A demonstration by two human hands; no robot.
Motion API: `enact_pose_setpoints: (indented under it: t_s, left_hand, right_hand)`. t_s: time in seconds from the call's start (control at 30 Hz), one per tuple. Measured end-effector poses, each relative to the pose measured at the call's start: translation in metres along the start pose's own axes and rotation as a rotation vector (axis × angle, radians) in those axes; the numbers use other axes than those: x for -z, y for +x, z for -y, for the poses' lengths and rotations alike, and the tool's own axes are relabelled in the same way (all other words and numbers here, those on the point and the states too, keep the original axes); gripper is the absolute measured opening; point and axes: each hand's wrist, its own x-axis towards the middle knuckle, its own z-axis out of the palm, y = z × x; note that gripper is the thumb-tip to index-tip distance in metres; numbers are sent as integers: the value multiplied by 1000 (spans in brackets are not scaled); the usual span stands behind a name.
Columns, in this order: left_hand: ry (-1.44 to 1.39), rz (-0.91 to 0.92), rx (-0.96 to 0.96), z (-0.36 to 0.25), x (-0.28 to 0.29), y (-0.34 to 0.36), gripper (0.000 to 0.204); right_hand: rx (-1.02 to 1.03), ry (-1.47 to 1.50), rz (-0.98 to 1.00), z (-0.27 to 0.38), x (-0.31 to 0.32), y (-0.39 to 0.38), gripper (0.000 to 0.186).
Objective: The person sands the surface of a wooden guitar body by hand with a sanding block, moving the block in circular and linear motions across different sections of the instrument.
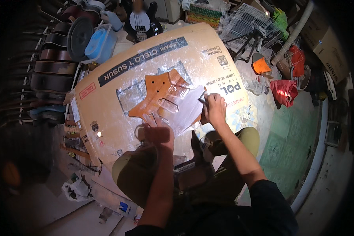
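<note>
An orange-brown electric guitar body (156, 91) with pointed horns, small round holes and routed cavities lies on a large cardboard sheet (118, 129). Its right half is coated with pale, streaky dust. My left hand (158, 133) rests on its near left edge, fingers stretched out and holding nothing. At the right edge, the fingers of my right hand (216, 108) close round a small dark sanding pad (202, 97) pressed to the dusty surface. The hand covers part of the pad.
Several guitar bodies (53, 67) stack up at the left, beside a clear tub with a blue container (96, 43). A black bass (141, 24) stands at the far edge. Right of the cardboard are a tripod (251, 41), an orange cup (260, 64) and a red bag (284, 93).
</note>
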Motion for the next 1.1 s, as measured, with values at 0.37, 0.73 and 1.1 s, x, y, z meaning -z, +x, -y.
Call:
enact_pose_setpoints:
  t_s: [0.37, 0.73, 1.1]
  left_hand:
    - [-91, 89, 85, 13, -39, -8, 62]
    - [-161, 92, 121, -12, 14, 9, 68]
    - [-164, -34, 75, -2, 20, 7, 66]
  right_hand:
    - [21, -16, -37, 10, -17, -25, 33]
    - [94, -17, -33, 1, -21, -67, 36]
    - [180, 35, 85, 9, -4, -67, 35]
